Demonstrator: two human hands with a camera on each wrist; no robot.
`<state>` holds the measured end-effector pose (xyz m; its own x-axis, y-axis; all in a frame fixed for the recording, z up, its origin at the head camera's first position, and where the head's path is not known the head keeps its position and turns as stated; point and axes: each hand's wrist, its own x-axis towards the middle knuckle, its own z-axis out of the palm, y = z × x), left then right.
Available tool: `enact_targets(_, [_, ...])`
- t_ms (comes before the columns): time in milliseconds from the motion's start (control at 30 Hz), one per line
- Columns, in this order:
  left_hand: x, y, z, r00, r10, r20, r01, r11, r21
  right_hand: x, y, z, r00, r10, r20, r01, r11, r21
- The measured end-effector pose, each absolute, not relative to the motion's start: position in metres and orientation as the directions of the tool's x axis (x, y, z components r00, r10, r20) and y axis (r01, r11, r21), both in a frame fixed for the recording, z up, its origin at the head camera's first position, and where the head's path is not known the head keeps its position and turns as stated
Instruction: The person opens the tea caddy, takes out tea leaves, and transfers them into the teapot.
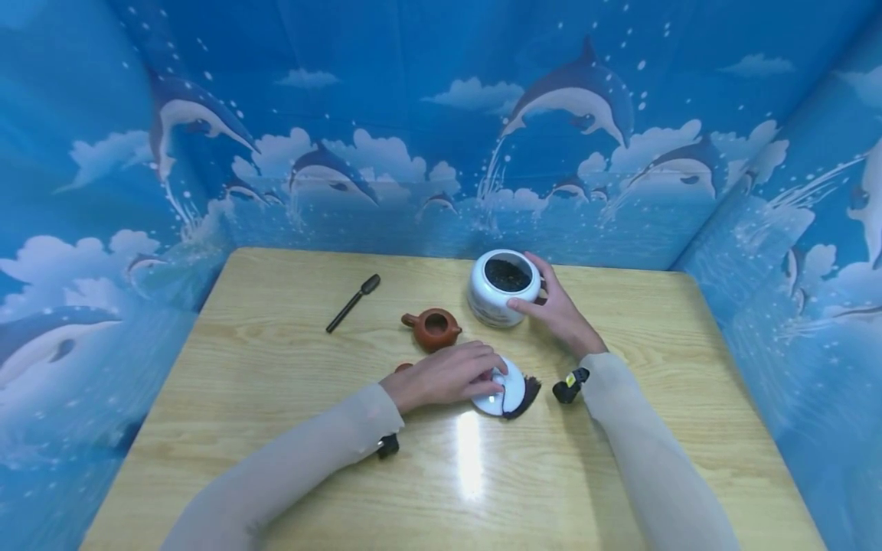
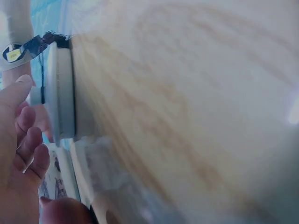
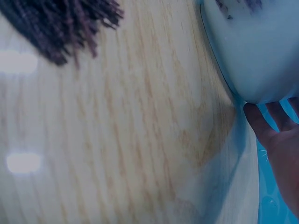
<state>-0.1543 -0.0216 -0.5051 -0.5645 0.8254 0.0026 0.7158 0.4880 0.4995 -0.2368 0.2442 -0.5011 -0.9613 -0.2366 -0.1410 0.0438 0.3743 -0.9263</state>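
Observation:
A white jar [image 1: 484, 295] with dark loose leaves [image 1: 506, 275] inside stands near the table's back edge. My right hand [image 1: 560, 310] grips its right side, thumb by the rim; in the right wrist view its fingers [image 3: 276, 122] touch the jar's wall. Closer to me a round white lid [image 1: 513, 386] with a dark tassel [image 1: 529, 399] lies on the table. Over the lid, my left hand [image 1: 455, 373] has its thumb and fingers at the knob. From the left wrist view, the thumb [image 2: 21, 86] meets the knob [image 2: 35, 95].
A small brown clay teapot [image 1: 446, 337] sits left of the jar, its spout pointing right. Partly hidden behind the left wrist is a small reddish-brown piece [image 1: 403, 367]. A dark brush-like tool [image 1: 353, 303] lies farther left. Dolphin-print curtains [image 1: 386, 207] border the wooden table [image 1: 276, 375].

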Motion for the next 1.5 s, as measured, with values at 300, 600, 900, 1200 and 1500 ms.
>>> enact_targets(300, [-0.158,-0.045,-0.498,-0.608,0.789,0.086,0.695,0.477,0.538,-0.237,0.244,-0.504,-0.964,-0.238,-0.119,0.019,0.383,-0.924])
enact_targets(600, [-0.166,-0.08,-0.489,-0.698,0.7,0.148,0.647,0.529,0.549,-0.237,0.243,-0.503,-0.964,-0.24,-0.111,0.01,0.388,-0.922])
enact_targets(900, [-0.177,-0.122,-0.481,-0.791,0.58,0.194,0.564,0.569,0.598,-0.237,0.244,-0.503,-0.962,-0.242,-0.124,0.024,0.38,-0.925])
enact_targets(1200, [-0.196,-0.171,-0.484,-0.837,0.49,0.243,0.53,0.617,0.582,-0.237,0.246,-0.503,-0.964,-0.234,-0.126,0.03,0.376,-0.926])
enact_targets(1500, [-0.211,-0.215,-0.498,-0.933,0.348,0.086,0.324,0.716,0.618,-0.238,0.244,-0.503,-0.964,-0.242,-0.113,0.018,0.364,-0.931])
